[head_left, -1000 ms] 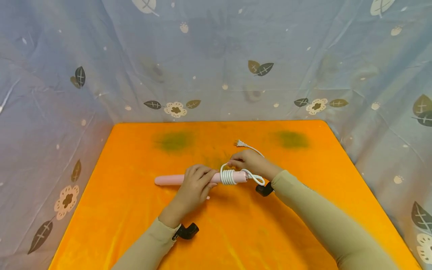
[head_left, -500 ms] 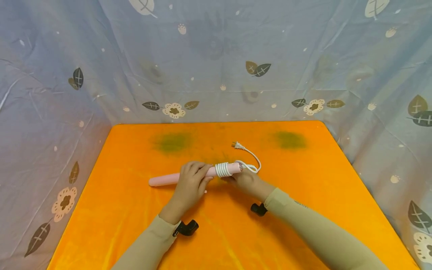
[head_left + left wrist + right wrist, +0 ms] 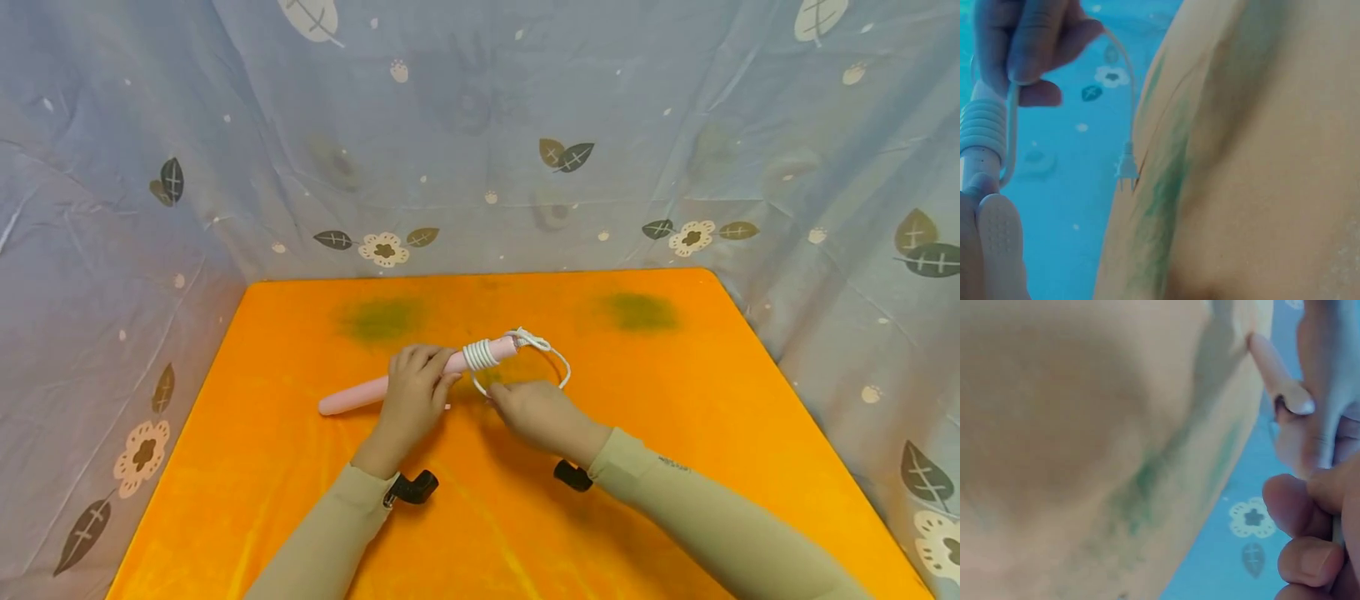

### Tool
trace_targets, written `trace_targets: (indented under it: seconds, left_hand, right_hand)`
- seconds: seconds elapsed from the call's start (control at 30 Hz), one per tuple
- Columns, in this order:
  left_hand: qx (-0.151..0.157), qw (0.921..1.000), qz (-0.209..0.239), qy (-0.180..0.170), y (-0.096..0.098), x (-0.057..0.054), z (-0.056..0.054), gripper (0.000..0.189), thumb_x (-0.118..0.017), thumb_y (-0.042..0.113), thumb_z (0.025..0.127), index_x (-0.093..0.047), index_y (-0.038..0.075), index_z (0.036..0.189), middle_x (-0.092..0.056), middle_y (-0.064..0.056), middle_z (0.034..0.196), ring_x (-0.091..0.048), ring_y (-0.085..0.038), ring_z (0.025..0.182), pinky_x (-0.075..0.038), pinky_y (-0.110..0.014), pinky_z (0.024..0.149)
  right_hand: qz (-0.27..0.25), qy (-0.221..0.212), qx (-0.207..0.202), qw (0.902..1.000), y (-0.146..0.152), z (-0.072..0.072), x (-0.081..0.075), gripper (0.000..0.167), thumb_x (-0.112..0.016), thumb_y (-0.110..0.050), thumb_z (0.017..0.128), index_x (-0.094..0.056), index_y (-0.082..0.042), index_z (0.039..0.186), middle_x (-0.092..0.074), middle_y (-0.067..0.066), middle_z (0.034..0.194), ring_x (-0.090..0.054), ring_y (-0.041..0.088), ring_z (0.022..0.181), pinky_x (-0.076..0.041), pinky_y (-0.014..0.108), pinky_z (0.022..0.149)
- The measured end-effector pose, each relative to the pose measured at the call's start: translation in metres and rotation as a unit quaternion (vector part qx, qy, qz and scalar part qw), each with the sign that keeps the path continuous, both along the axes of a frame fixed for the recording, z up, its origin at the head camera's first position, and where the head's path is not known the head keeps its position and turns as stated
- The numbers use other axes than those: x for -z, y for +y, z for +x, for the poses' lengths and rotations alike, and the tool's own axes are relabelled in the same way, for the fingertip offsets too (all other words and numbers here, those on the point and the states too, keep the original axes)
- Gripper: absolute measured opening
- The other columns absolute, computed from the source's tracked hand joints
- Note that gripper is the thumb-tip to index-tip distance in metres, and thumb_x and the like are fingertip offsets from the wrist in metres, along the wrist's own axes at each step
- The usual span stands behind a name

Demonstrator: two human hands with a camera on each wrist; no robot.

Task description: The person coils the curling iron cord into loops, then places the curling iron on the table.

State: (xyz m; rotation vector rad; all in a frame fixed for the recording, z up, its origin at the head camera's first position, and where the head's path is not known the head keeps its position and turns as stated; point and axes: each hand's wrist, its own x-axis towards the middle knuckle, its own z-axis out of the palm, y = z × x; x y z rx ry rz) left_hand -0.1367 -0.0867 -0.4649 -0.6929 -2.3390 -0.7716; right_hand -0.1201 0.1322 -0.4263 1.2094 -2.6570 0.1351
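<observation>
My left hand [image 3: 411, 398] grips a pink curling iron [image 3: 354, 397] around its middle, with the iron slanting up to the right. Several neat turns of white cord [image 3: 480, 355] wrap the handle near its right end. From those turns a length runs to my right hand [image 3: 543, 418], which pinches it between thumb and fingers just below the handle. The left wrist view shows the clamp lever [image 3: 1001, 240] beside the left thumb, and the two-pin plug [image 3: 1126, 165] at the cord's free end. In the right wrist view, curled fingertips [image 3: 1310, 559] partly hide the cord.
An orange cloth-covered table [image 3: 300, 517] lies beneath, with two greenish patches toward its back. Patterned grey-blue curtains [image 3: 480, 108] enclose the back and sides. A black wrist mount [image 3: 414, 487] sticks out from each sleeve.
The right hand has come from above the handle, under it, to its near side, drawing the cord around. The iron's right end has tilted up and away, and the left hand keeps its grip.
</observation>
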Motion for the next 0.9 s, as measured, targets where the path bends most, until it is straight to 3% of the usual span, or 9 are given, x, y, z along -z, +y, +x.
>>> trace_targets:
  seconds: [0.3,0.57,0.8,0.9]
  left_hand:
    - [0.002,0.9989,-0.033,-0.032,0.001,0.004,-0.002,0.031,-0.071,0.020,0.089,-0.067,0.005,0.116,-0.061,-0.010,0.106,-0.049,-0.033,0.103,-0.034,-0.051,0.087]
    - [0.007,0.9947,-0.080,-0.063,0.000,0.016,0.000,0.027,-0.071,0.021,0.089,-0.069,0.009,0.113,-0.060,-0.011,0.110,-0.048,-0.034,0.105,-0.034,-0.051,0.087]
    - [0.016,0.9922,-0.091,-0.084,0.002,0.024,0.005,0.028,-0.070,0.023,0.091,-0.068,0.011,0.116,-0.059,-0.009,0.112,-0.047,-0.033,0.108,-0.033,-0.051,0.090]
    - [0.016,0.9904,-0.103,-0.091,0.003,0.025,0.006,0.029,-0.070,0.025,0.091,-0.068,0.012,0.117,-0.060,-0.007,0.111,-0.047,-0.031,0.107,-0.034,-0.049,0.089]
  right_hand:
    - [0.013,0.034,-0.021,0.9991,-0.002,0.001,-0.021,0.024,-0.063,-0.021,0.095,-0.050,-0.012,0.077,-0.034,-0.008,0.057,-0.033,0.007,0.046,-0.026,0.023,0.040]
    - [-0.001,0.057,-0.020,0.9982,-0.006,0.000,-0.043,0.027,-0.077,-0.029,0.085,-0.056,-0.016,0.074,-0.045,-0.007,0.057,-0.040,0.009,0.048,-0.035,0.025,0.043]
    - [0.018,0.049,-0.011,0.9986,-0.005,-0.004,-0.058,0.034,-0.079,-0.034,0.081,-0.054,-0.016,0.068,-0.044,-0.005,0.057,-0.038,0.009,0.049,-0.035,0.024,0.044]
    - [0.027,0.021,-0.013,0.9993,-0.004,-0.004,-0.062,0.030,-0.079,-0.032,0.082,-0.057,-0.016,0.070,-0.046,-0.006,0.059,-0.040,0.009,0.052,-0.038,0.024,0.048]
